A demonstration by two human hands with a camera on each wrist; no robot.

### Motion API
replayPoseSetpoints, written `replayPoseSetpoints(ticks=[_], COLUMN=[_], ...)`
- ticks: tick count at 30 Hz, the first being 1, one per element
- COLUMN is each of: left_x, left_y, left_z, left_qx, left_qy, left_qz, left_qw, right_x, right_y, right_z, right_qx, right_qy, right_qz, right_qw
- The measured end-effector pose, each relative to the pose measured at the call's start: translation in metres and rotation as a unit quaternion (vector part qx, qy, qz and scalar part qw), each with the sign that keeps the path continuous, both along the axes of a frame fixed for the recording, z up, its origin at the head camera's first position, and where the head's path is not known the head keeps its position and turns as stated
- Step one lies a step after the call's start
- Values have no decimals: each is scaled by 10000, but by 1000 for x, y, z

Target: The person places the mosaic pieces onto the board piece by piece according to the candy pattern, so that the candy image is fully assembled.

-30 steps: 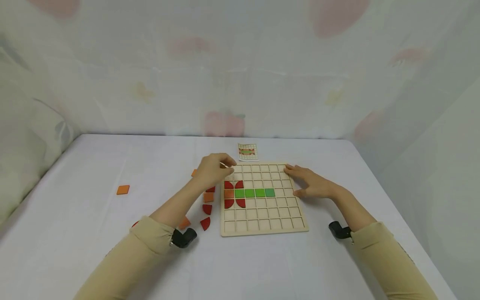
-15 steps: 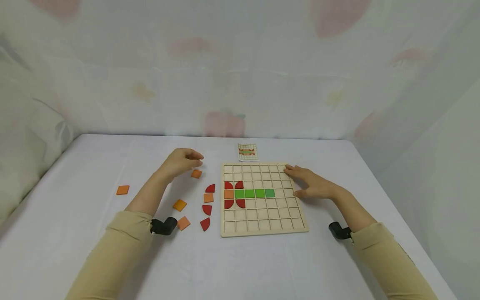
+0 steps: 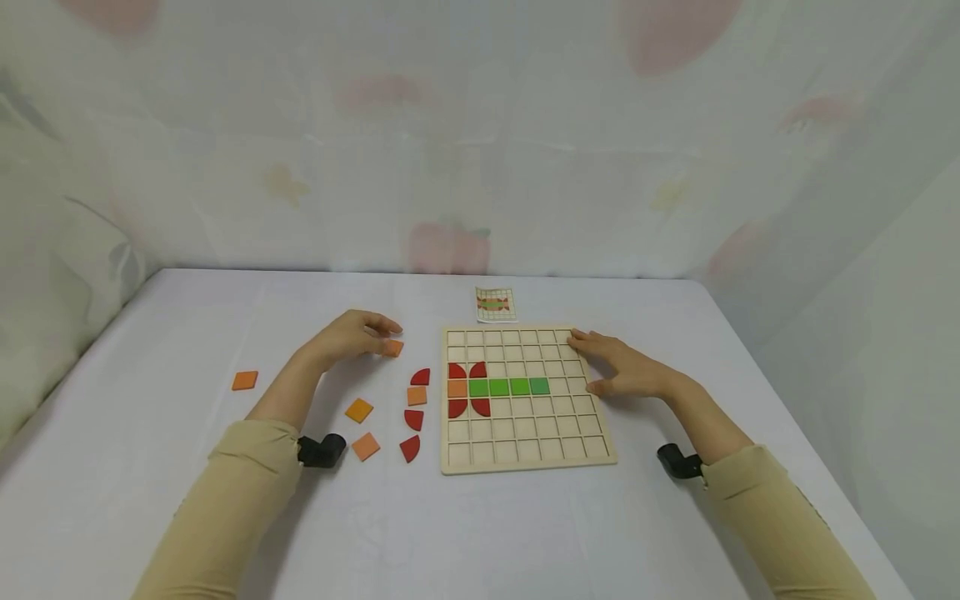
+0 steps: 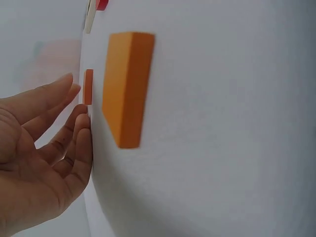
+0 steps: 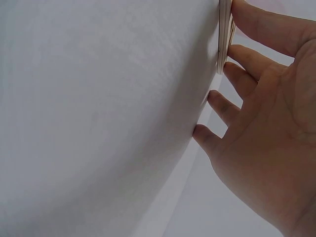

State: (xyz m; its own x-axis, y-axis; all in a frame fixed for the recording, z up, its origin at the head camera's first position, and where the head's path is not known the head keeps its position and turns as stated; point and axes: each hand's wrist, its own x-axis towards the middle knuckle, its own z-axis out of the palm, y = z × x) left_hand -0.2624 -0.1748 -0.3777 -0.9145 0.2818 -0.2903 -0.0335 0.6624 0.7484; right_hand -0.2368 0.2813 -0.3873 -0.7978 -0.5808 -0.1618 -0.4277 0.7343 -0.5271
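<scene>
My left hand [image 3: 351,340] is lowered over the table beside an orange square tile [image 3: 392,348]. In the left wrist view its thumb and fingers are spread around that tile [image 4: 88,87], with no grip on it visible. My right hand [image 3: 630,367] rests at the right edge of a wooden grid board [image 3: 528,429], fingertips touching the rim and the table. On the board lie a row of green square tiles [image 3: 499,387], one orange square [image 3: 457,388], and several red quarter-circle pieces [image 3: 481,407] above and below the row's left end.
Left of the board lie loose red quarter-circles [image 3: 410,449], orange squares [image 3: 366,447] and a yellow-orange square [image 3: 359,410]. Another orange square [image 3: 245,381] is farther left. A small printed pattern card [image 3: 496,305] lies behind the board on the white-covered table [image 3: 480,533].
My left hand has moved left from above the board's upper left corner, then down to the orange tile. The right hand stays at the board's right edge.
</scene>
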Motion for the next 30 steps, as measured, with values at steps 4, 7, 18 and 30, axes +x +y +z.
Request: replayPoseSetpoints(ticks=[4, 7, 18, 30], left_x=[0, 0, 3, 4], left_y=[1, 1, 2, 0], left_z=[-2, -2, 0, -1], left_qx=[-94, -240, -463, -220], left_qy=[26, 75, 281, 610], left_qz=[-36, -83, -47, -67], left_qw=[9999, 9997, 9985, 9979], right_x=[1, 1, 2, 2], right_y=[0, 0, -1, 1], right_z=[0, 1, 2, 2], right_qx=[16, -26, -48, -13], right_qy=[-13, -2, -16, -22], right_qz=[5, 46, 45, 19], right_qw=[10000, 10000, 10000, 10000])
